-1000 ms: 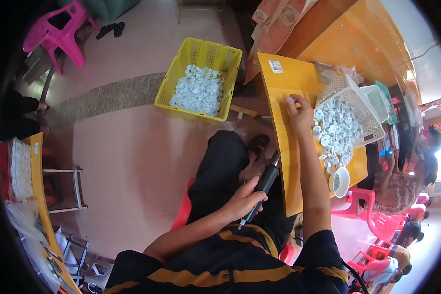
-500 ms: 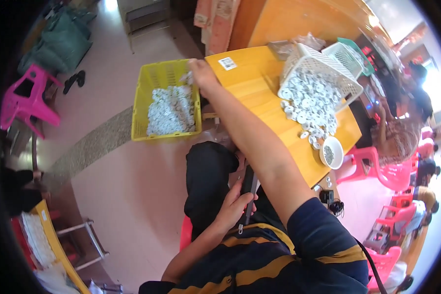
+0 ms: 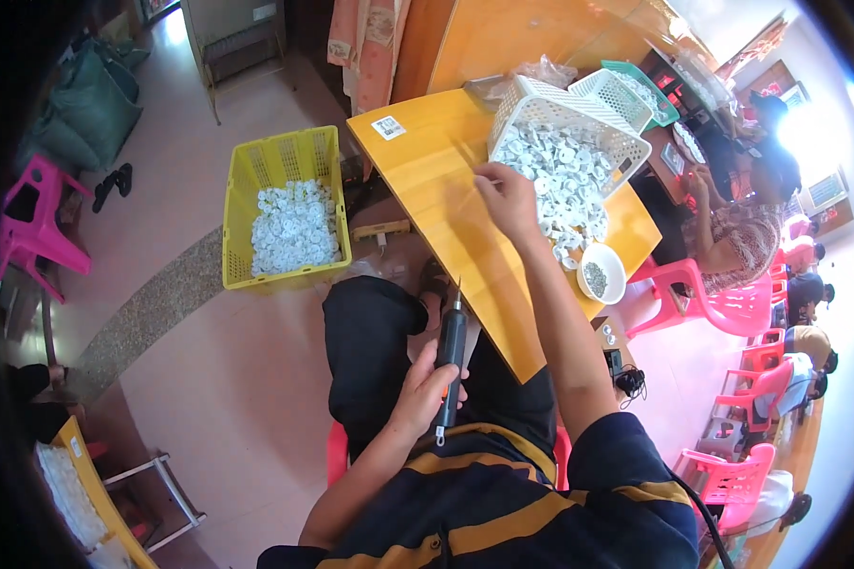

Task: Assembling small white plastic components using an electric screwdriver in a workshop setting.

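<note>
In my left hand (image 3: 419,396), closed round its grip, is a black electric screwdriver (image 3: 453,346). It stands upright above my lap, its thin bit at the top beside the table edge. My right hand (image 3: 510,201) is over the wooden table, fingers loosely bent and a little apart, with nothing visible in them. Beside it, a white slatted basket (image 3: 626,142) lies tipped on its side. Many small round white plastic pieces (image 3: 565,175) spill out of it onto the tabletop. A white bowl (image 3: 615,261) of tiny metal parts, probably screws, stands at the heap's near end.
Left of the yellow table (image 3: 417,156), a yellow crate (image 3: 344,213) holds more white pieces (image 3: 294,228). A pink stool (image 3: 47,213) and dark green sacks (image 3: 90,104) are farther left. At right, a person (image 3: 731,223) sits near pink chairs (image 3: 740,303). A black adapter with cable (image 3: 626,379) lies below the table's edge.
My right hand has moved from the yellow crate's rim to the table beside the basket, and the white bits at its fingers are gone. My left hand has raised the screwdriver, tilting its bit up.
</note>
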The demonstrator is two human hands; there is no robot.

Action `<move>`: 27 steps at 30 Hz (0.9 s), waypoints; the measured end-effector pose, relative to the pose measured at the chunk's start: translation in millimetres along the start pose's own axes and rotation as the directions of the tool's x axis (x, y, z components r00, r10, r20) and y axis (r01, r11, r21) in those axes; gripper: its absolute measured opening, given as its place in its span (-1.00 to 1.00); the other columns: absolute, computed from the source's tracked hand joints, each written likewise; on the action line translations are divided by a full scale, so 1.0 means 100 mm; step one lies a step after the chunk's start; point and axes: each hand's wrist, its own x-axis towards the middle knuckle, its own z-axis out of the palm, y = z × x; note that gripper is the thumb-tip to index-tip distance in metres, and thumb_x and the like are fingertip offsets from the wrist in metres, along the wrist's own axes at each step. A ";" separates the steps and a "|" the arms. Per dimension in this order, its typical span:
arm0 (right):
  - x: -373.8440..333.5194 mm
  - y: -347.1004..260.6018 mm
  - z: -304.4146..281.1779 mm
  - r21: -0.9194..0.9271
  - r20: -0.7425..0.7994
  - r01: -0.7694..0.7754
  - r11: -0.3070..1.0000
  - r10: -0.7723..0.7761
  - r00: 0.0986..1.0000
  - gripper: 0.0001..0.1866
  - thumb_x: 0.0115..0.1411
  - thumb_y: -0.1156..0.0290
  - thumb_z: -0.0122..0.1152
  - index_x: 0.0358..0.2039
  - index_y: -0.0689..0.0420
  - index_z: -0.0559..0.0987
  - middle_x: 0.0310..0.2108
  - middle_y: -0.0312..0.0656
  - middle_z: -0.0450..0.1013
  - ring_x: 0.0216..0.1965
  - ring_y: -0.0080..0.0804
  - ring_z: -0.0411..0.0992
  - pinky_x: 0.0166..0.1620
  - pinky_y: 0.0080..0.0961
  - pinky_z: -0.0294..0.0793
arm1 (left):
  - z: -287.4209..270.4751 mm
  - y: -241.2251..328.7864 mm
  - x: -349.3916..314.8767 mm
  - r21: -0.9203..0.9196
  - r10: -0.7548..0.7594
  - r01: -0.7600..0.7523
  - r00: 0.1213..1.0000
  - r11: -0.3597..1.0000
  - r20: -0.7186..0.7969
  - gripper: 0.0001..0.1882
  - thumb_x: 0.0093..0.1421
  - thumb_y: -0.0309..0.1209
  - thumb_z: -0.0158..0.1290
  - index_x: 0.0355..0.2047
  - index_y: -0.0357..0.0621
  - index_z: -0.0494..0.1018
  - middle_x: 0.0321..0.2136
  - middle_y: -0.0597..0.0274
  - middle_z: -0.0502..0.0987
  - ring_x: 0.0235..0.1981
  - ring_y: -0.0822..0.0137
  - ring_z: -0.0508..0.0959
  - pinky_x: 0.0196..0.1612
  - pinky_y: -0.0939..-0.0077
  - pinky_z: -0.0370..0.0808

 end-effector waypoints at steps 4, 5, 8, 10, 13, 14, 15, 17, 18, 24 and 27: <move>-0.24 0.32 -0.25 -0.338 -0.140 -0.062 0.939 0.015 0.990 -0.74 0.17 0.35 0.33 -0.15 0.17 0.65 -0.27 0.01 0.55 -0.30 -0.12 0.57 -0.18 -0.29 0.56 | -0.01 -0.03 0.03 0.030 0.029 -0.030 0.999 0.999 0.018 -0.50 0.33 -0.41 -0.09 0.27 -0.11 0.19 -0.29 0.19 0.53 -0.47 0.39 0.57 -0.41 0.47 0.55; -0.29 0.37 -0.25 -0.334 -0.144 -0.062 0.941 0.014 0.989 -0.74 0.17 0.35 0.33 -0.15 0.17 0.65 -0.27 0.01 0.55 -0.30 -0.12 0.57 -0.18 -0.29 0.56 | -0.01 -0.04 0.03 0.037 0.032 -0.032 0.999 0.999 0.018 -0.50 0.33 -0.41 -0.09 0.27 -0.11 0.19 -0.29 0.19 0.53 -0.47 0.39 0.57 -0.41 0.47 0.55; -0.39 0.42 -0.22 -0.339 -0.188 -0.023 0.940 -0.044 0.981 -0.72 0.15 0.35 0.32 -0.13 0.16 0.64 -0.24 0.01 0.50 -0.29 0.00 0.54 -0.18 -0.17 0.54 | -0.02 -0.06 0.05 0.071 0.045 -0.048 0.998 0.996 0.039 -0.50 0.33 -0.40 -0.09 0.27 -0.11 0.19 -0.28 0.18 0.54 -0.47 0.39 0.57 -0.41 0.47 0.55; -0.41 0.44 -0.20 -0.389 -0.180 -0.038 0.920 -0.035 0.983 -0.75 0.16 0.37 0.30 -0.15 0.17 0.63 -0.21 0.04 0.49 -0.26 0.05 0.54 -0.18 -0.14 0.54 | -0.01 -0.07 0.04 0.060 0.038 -0.038 0.999 0.997 0.013 -0.52 0.32 -0.41 -0.08 0.25 -0.05 0.23 -0.29 0.20 0.51 -0.49 0.42 0.55 -0.43 0.51 0.53; -0.41 0.48 -0.19 -0.380 -0.130 -0.046 0.924 -0.004 0.992 -0.79 0.16 0.40 0.30 -0.21 0.19 0.61 -0.19 0.07 0.50 -0.25 0.08 0.54 -0.17 -0.11 0.53 | 0.02 -0.06 0.02 0.056 0.031 -0.031 1.000 0.998 0.001 -0.53 0.33 -0.40 -0.08 0.25 -0.05 0.22 -0.29 0.19 0.51 -0.49 0.42 0.55 -0.42 0.51 0.53; -0.41 0.51 -0.20 -0.379 -0.137 -0.049 0.924 -0.004 0.991 -0.79 0.16 0.40 0.30 -0.21 0.19 0.61 -0.19 0.07 0.50 -0.25 0.08 0.54 -0.17 -0.11 0.53 | 0.03 -0.06 0.02 0.062 0.030 -0.031 1.000 0.998 0.006 -0.53 0.33 -0.40 -0.08 0.25 -0.05 0.22 -0.29 0.19 0.51 -0.49 0.42 0.55 -0.42 0.51 0.53; -0.42 0.52 -0.20 -0.354 -0.106 -0.015 0.935 -0.025 0.994 -0.79 0.14 0.42 0.29 -0.20 0.17 0.58 -0.16 0.06 0.48 -0.24 0.11 0.52 -0.16 -0.08 0.53 | 0.03 -0.06 0.01 0.059 0.036 -0.037 0.999 0.998 0.008 -0.52 0.33 -0.40 -0.07 0.25 -0.05 0.22 -0.29 0.19 0.51 -0.49 0.42 0.55 -0.42 0.51 0.53; -0.47 0.56 -0.23 -0.327 -0.080 0.011 0.945 -0.039 0.996 -0.78 0.13 0.45 0.28 -0.19 0.15 0.55 -0.14 0.06 0.46 -0.23 0.14 0.51 -0.16 -0.06 0.54 | 0.04 -0.07 0.01 0.060 0.035 -0.036 0.999 0.998 0.012 -0.52 0.33 -0.40 -0.07 0.26 -0.06 0.22 -0.29 0.19 0.51 -0.49 0.42 0.55 -0.42 0.51 0.54; -0.52 0.51 -0.23 -0.267 -0.081 0.029 0.963 -0.052 0.995 -0.79 0.15 0.46 0.27 -0.19 0.17 0.53 -0.16 0.02 0.47 -0.26 0.03 0.53 -0.17 -0.14 0.55 | 0.04 -0.07 0.00 0.059 0.042 -0.044 0.999 0.997 0.031 -0.53 0.33 -0.40 -0.07 0.24 -0.07 0.22 -0.29 0.19 0.51 -0.48 0.42 0.55 -0.42 0.51 0.53; -1.11 0.12 -0.25 0.490 0.019 -0.285 0.824 0.317 0.948 -0.88 0.28 0.57 0.18 -0.18 0.20 0.48 -0.24 -0.23 0.48 -0.28 -0.49 0.53 -0.22 -0.55 0.53 | 0.07 -0.06 0.00 0.102 0.052 -0.057 0.997 0.993 0.051 -0.59 0.31 -0.42 -0.08 0.17 -0.11 0.24 -0.30 0.21 0.50 -0.48 0.44 0.54 -0.42 0.54 0.53; -1.40 0.14 -0.28 0.619 0.042 -0.318 0.718 0.374 0.926 -0.86 0.31 0.61 0.13 -0.14 0.18 0.45 -0.20 -0.28 0.45 -0.24 -0.54 0.52 -0.21 -0.62 0.53 | 0.08 -0.09 0.01 0.110 0.037 -0.044 0.997 0.993 0.066 -0.58 0.30 -0.42 -0.07 0.16 -0.12 0.24 -0.30 0.21 0.50 -0.48 0.44 0.54 -0.42 0.53 0.53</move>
